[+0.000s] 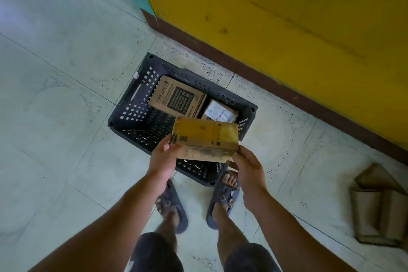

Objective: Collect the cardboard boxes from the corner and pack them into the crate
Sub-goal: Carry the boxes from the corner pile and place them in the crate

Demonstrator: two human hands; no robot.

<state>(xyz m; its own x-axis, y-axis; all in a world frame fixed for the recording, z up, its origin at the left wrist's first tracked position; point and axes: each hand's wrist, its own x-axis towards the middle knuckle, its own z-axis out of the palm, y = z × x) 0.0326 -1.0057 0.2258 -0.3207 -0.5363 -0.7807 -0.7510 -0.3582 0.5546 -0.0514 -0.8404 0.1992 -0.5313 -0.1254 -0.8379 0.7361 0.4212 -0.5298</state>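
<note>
- A dark slatted crate [132, 106] is seen on the tiled floor [55, 73], with its left and near part left bare.
- Two boxes are counted inside it: a printed box [176, 99] against the far wall, and a labelled box [220, 112] just right of it.
- A third box [204, 141] is held above the near right part of the crate, its long axis running left to right, roughly along the crate's near wall.
- The left hand [163, 159] is closed on that box's left end, thumb on top; the right hand [248, 165] is closed on its right end, fingers beneath.
- Neither hand is nearer; the box is shared evenly between them.
- The free space is judged to lie down and to the left of the held box, so a lowering with a slight leftward shift is called for.
- Folded cardboard [377, 205] is seen on the floor at the far right, well apart from the crate; its count cannot be told.
</note>
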